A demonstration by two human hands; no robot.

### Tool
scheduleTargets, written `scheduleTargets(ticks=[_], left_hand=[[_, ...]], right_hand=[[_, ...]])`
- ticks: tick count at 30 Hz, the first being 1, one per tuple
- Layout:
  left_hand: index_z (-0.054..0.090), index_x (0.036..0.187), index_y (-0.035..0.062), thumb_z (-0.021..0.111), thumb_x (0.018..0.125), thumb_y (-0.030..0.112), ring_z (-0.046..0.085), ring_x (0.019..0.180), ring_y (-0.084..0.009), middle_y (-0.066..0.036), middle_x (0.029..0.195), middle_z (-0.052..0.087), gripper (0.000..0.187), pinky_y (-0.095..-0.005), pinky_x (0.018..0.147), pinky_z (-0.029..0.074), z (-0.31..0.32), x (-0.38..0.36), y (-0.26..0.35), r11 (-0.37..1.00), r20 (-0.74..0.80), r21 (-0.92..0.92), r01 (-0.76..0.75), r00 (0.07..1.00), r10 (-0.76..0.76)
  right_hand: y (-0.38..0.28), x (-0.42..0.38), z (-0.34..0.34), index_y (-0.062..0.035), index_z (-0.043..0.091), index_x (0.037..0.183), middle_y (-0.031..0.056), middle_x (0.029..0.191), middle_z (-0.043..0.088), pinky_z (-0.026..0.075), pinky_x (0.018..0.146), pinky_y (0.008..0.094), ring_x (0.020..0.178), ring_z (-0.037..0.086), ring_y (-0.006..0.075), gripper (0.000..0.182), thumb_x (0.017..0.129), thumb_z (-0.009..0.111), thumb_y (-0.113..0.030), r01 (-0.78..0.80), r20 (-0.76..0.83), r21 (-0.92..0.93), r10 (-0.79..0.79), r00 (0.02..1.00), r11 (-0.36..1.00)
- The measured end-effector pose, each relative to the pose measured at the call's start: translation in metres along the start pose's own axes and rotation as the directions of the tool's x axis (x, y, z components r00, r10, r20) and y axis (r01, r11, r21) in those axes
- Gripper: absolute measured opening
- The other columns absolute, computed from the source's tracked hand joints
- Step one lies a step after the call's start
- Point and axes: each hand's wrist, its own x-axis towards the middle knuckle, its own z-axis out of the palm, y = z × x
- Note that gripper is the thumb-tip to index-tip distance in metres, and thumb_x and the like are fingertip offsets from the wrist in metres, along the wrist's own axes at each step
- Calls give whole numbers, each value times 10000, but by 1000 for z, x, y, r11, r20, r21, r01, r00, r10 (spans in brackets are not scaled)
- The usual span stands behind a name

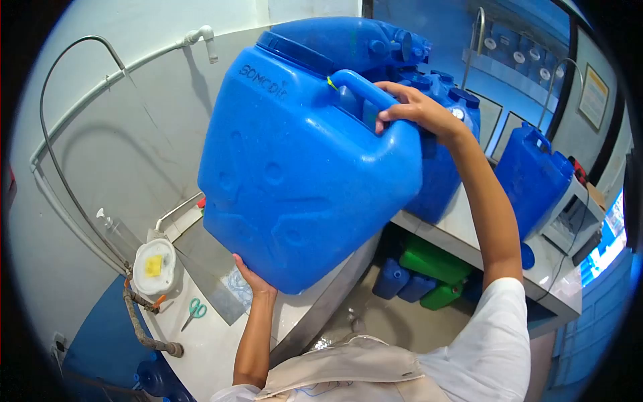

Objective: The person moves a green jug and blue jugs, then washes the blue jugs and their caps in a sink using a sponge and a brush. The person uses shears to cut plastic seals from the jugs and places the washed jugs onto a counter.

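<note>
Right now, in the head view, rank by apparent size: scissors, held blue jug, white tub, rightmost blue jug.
1. Held blue jug
2. Rightmost blue jug
3. White tub
4. Scissors
Nearness may exaggerate the first.

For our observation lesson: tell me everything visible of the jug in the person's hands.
The jug is large, boxy, blue and glossy, apparently plastic. It has a moulded starlike pattern, dark handwriting, a wide cap or collar, and a handle with a yellowish tie. It tilts over the counter; the right hand grips the handle, the left hand touches its lower edge. Whether its base rests on anything is unclear.
</note>
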Motion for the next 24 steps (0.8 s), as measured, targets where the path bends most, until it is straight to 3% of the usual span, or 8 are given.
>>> scheduleTargets(ticks=[5, 7, 10, 13, 16, 18, 19, 24], left_hand=[[288, 1396, 89, 338, 874, 644, 368, 1262, -303, -106, 1399, 366, 764, -444, 1051, 312, 68, 41, 14, 998, 94, 53, -40, 995, 34], [327, 1371, 72, 284, 885, 646, 386, 1249, -304, -122, 1369, 405, 753, -449, 1048, 310, 92, 92, 32, 998, 256, 31, 48, 965, -55], [385, 1326, 71, 283, 904, 604, 421, 1220, -305, -154, 1330, 443, 688, -467, 1025, 330, 126, 144, 21, 998, 357, 16, 63, 932, -65], [408, 1282, 87, 341, 916, 546, 459, 1180, -295, -177, 1286, 472, 591, -466, 975, 374, 138, 152, -23, 992, 374, -8, 125, 920, -113], [393, 1268, 102, 398, 926, 473, 486, 1147, -288, -183, 1249, 492, 504, -441, 933, 414, 121, 145, -73, 969, 318, 110, 223, 915, -247], [383, 1273, 107, 417, 937, 422, 494, 1136, -293, -184, 1240, 498, 463, -427, 922, 427, 111, 143, -93, 952, 265, 175, 252, 919, -292], [383, 1271, 106, 428, 940, 386, 503, 1125, -288, -182, 1227, 508, 435, -418, 921, 430, 106, 143, -99, 942, 215, 231, 245, 931, -295], [390, 1258, 103, 473, 934, 312, 543, 1072, -271, -171, 1177, 545, 395, -389, 898, 451, 85, 144, -96, 923, 51, 331, 197, 973, -226]], right_hand=[[-39, 3, -50, -72, 507, 1272, 83, 839, 624, 482, 782, 280, 732, 610, 122, 670, 658, 711, -246, 141, -222, 51, -126, 967, 989], [-47, 7, -106, -63, 516, 1251, 78, 861, 618, 501, 739, 291, 728, 609, 153, 606, 703, 686, -257, 291, -305, -115, -312, 900, 950], [-73, -2, -147, -10, 466, 1253, 123, 883, 619, 542, 558, 242, 624, 627, 149, 517, 832, 618, -270, 322, -404, 74, -267, 875, 944], [-55, 17, -213, 2, 576, 1075, 68, 786, 635, 544, 524, 275, 543, 611, 137, 254, 861, 550, -133, 462, -290, 315, -379, 879, 829], [-20, 76, -238, -54, 614, 796, 72, 758, 647, 554, 534, 328, 556, 623, 163, 117, 860, 526, -97, 655, -521, 455, -416, 746, 604], [4, 129, -246, -49, 615, 812, 88, 746, 645, 560, 575, 358, 602, 636, 201, 118, 854, 526, -115, 775, -765, 446, -258, 589, 447], [28, 169, -278, -44, 616, 829, 100, 751, 645, 562, 634, 382, 660, 644, 241, 119, 839, 545, -139, 676, -609, 657, -294, 737, 334], [70, 265, -295, -26, 580, 977, 103, 813, 643, 547, 681, 379, 712, 632, 244, 259, 809, 600, -222, 634, -633, 715, -112, 766, 296]])
